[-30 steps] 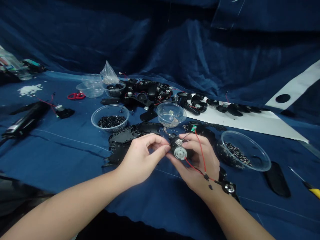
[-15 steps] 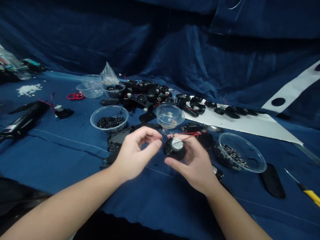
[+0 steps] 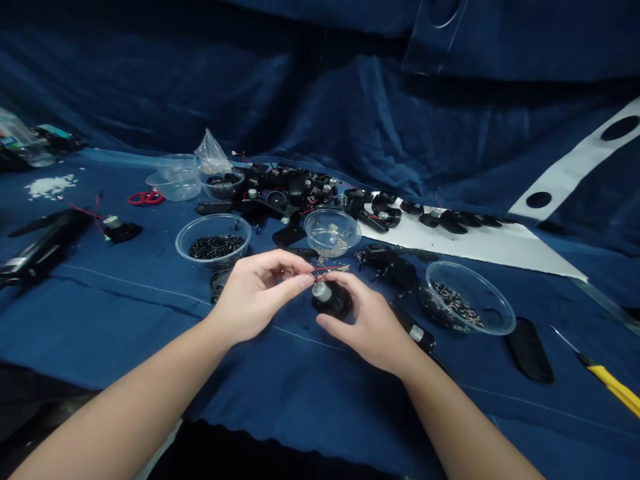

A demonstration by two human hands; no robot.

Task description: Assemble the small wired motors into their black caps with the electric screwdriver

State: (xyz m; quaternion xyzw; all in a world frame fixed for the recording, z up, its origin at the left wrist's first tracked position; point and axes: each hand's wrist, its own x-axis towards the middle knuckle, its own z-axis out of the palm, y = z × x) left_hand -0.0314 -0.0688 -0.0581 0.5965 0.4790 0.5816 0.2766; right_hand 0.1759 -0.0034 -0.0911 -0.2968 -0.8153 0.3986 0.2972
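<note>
The right hand (image 3: pixel 365 327) has its fingers (image 3: pixel 345 283) curled closed around a small electric motor (image 3: pixel 331 300) with a black body and a silver end, held just above the middle of the worktop (image 3: pixel 100 320). A thin red wire (image 3: pixel 330 269) runs across the top of the motor toward the left hand (image 3: pixel 257 293), whose fingertips (image 3: pixel 295 265) are pinched almost together beside it; whether they grip the wire or something tiny is too small to tell. Just beyond the hands sits a clear bowl of small silver screws (image 3: pixel 331 233), with a bowl of black screws (image 3: pixel 213 245) to its left. A black plastic casing (image 3: pixel 220 283) lies partly behind the left hand. Black housing parts (image 3: pixel 387 267) and a black cylinder with a silver band (image 3: pixel 416 335) lie right of the right hand, near a clear bowl of dark screws (image 3: pixel 465 299). A yellow-handled screwdriver (image 3: pixel 607 387) lies toward the right edge of the worktop.
</note>
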